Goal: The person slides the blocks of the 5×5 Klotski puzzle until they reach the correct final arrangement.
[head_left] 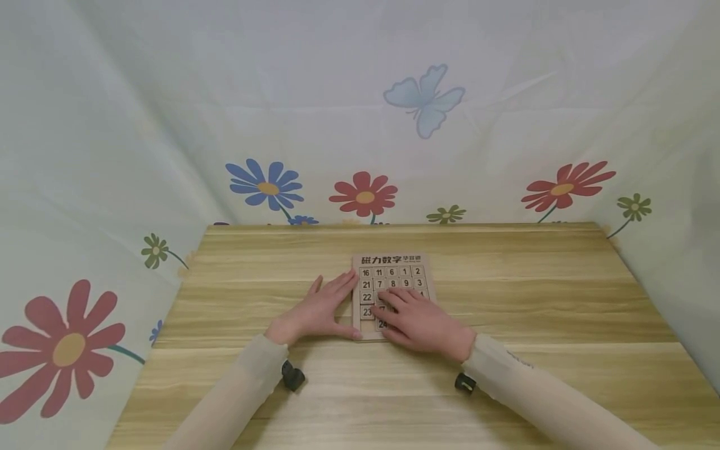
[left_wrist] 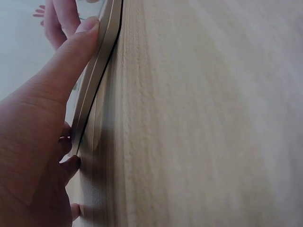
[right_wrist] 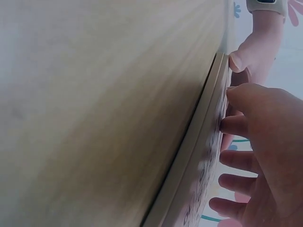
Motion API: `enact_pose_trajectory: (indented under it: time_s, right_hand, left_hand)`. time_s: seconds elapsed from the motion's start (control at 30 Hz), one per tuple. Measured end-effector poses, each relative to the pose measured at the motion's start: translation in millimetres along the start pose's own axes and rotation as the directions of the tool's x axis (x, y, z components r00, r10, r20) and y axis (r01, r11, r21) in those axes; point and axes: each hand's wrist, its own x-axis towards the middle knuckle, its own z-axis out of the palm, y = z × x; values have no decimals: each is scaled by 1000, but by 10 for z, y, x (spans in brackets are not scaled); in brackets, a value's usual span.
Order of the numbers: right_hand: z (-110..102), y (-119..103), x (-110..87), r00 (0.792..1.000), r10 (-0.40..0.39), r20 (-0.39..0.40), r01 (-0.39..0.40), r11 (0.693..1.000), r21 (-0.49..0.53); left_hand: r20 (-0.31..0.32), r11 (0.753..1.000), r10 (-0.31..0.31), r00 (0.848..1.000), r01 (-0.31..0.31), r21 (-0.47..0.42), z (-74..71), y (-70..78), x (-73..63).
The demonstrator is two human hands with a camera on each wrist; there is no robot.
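Board (head_left: 390, 259) lies flat on the table (head_left: 517, 281), mid-table in the head view, title strip along the far edge. It's a shallow tray holding number tiles (head_left: 392, 272) in rows. Far row reads 16, 11, 6, 1, 2; next 21, 7, 8, 9, 3. Left column goes on with 22, then 23 (head_left: 367, 312). Below 23, bare slot (head_left: 367, 326) in the near left corner, 24 (head_left: 383, 324) just right of it. Several tiles toward the near right are under the right hand (head_left: 424, 325), can't read them all.

Right hand: palm down over the near right part of the board, fingers spread and slightly bent, tips at the tiles, thumb by the near edge. Nothing gripped. Whether each fingertip presses, can't tell.

Left hand (head_left: 317, 312): at the board's left side, fingers extended toward the upper part of that side, thumb out to the near left corner. Thumb touches the rim in the left wrist view. Hand spread, not wrapped round anything.

Both forearms come in from the near side, angled inward. Pale sleeves (head_left: 540, 394), small black device (head_left: 292, 376) at each wrist. Behind: white backdrop (head_left: 315, 75), printed flowers (head_left: 364, 196), blue butterfly (head_left: 425, 100).
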Motion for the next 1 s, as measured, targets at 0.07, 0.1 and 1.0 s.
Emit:
enact_pose_trajectory:
  time_s: [0.07,0.1,1.0]
  right_hand:
    - [-8,-14,-23,1000,1,9,-1,1000,4]
    - [-7,-21,-35,1000,1,13,-1,1000,5]
    - [-101,76,81,1000,28,5,-28,999,24]
  left_hand:
    - [-2,1000,1,1000,-1,0,-1,4,-3]
    - [0,1000,1,1000,-1,2,0,3,-2]
    - [4,1000,-4,1000,4,9,25,-34,7]
